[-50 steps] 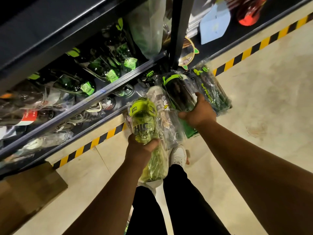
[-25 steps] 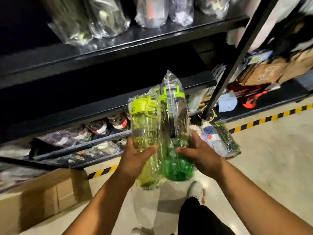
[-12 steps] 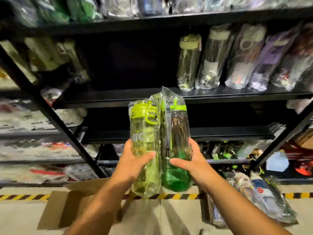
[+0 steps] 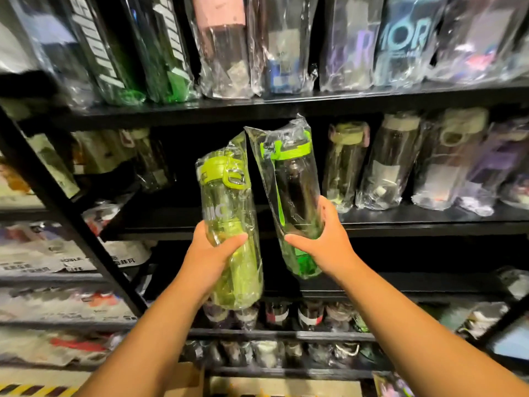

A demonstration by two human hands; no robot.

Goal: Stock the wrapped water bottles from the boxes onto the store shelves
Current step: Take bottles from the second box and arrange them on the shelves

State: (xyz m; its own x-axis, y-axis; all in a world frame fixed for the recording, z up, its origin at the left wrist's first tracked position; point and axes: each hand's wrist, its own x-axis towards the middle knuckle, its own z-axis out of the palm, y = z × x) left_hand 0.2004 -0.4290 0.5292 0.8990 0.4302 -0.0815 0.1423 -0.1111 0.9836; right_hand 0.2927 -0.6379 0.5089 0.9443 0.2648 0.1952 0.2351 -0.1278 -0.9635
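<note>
Yellow-black floor tape, blurred white printed packets far left

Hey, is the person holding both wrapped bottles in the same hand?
No, the left hand grips the yellow-green bottle and the right hand grips the green-capped bottle.

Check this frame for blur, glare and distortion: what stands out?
Head view: yellow-green bottle and green bottle sharp; packages at left smeared by blur; glare streaks on top-shelf wraps; shelf upright leans, wide-angle distortion; shelf recesses dark.
</note>
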